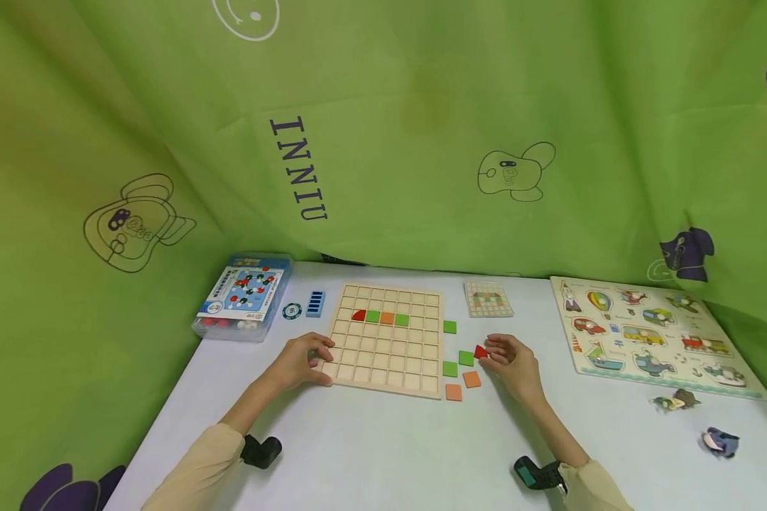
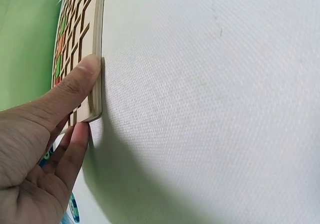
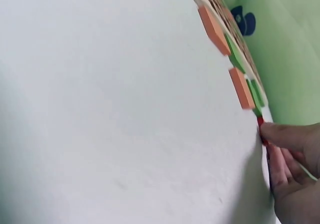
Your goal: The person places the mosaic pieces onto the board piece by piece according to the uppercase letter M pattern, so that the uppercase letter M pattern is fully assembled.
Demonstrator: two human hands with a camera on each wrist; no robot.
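Right hand point(image 1: 513, 363) pinches a small flat red tile point(image 1: 480, 352), its direction hard to tell; left hand point(image 1: 299, 362) grips the gridded wooden board point(image 1: 377, 363), a coloured tile row point(image 1: 386, 319) running sideways!

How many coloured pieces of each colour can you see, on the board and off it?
Green pieces: 5 (2 on the wooden board, 3 beside it)
Orange pieces: 3 (1 on, 2 beside)
Red pieces: 2 (1 on, 1 in the right hand)
Total: 10
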